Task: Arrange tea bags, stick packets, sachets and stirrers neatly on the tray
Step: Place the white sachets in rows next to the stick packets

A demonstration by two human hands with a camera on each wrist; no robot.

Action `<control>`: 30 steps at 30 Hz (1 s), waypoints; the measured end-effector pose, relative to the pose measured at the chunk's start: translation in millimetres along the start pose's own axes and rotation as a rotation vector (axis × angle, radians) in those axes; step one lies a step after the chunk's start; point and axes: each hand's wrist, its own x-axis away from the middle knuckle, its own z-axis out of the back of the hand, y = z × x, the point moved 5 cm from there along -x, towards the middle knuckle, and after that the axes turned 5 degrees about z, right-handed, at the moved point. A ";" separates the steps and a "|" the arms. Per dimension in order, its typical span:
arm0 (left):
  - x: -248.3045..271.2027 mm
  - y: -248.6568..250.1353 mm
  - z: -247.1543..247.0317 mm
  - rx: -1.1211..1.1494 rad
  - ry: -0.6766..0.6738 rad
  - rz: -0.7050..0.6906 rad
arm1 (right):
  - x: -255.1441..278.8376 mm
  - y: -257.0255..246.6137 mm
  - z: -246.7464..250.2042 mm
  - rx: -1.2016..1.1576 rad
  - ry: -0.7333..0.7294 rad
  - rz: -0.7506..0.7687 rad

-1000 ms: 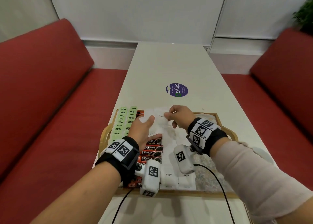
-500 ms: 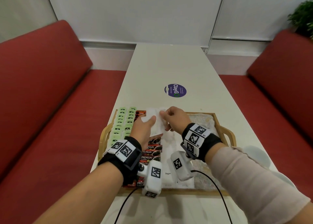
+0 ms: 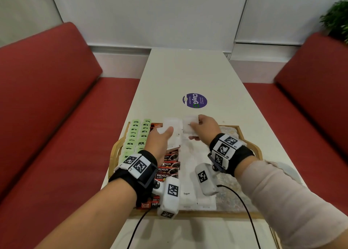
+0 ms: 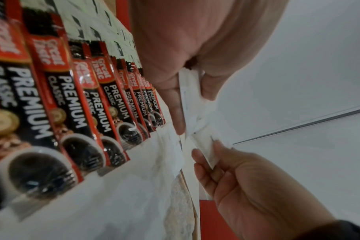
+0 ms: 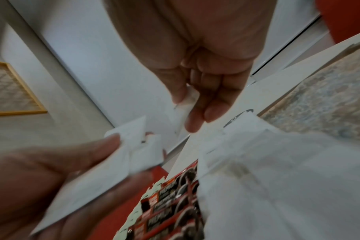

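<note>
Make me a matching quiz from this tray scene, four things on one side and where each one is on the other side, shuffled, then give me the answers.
Things:
1. green tea bags
2. red coffee stick packets
3. purple round sticker
4. single white sachet

Places:
A. on the bare table beyond the tray
B. pinched in the right hand
C. in two columns along the tray's left edge
D. in a row just right of the tea bags

Pairs: 1-C, 2-D, 3-A, 4-B
</note>
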 end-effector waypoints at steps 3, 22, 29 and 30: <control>-8.3 -4.4 7.5 -0.022 0.043 0.008 | -10.4 10.5 15.6 0.014 0.085 -0.072; -18.5 -6.9 9.6 0.042 0.034 0.039 | -32.4 52.8 19.4 0.336 0.001 -0.337; -8.9 -5.4 3.3 0.131 -0.054 0.114 | -27.0 48.8 21.0 0.365 -0.001 -0.323; -8.0 -5.4 3.0 0.147 -0.061 0.124 | -25.8 46.2 22.1 0.342 0.024 -0.303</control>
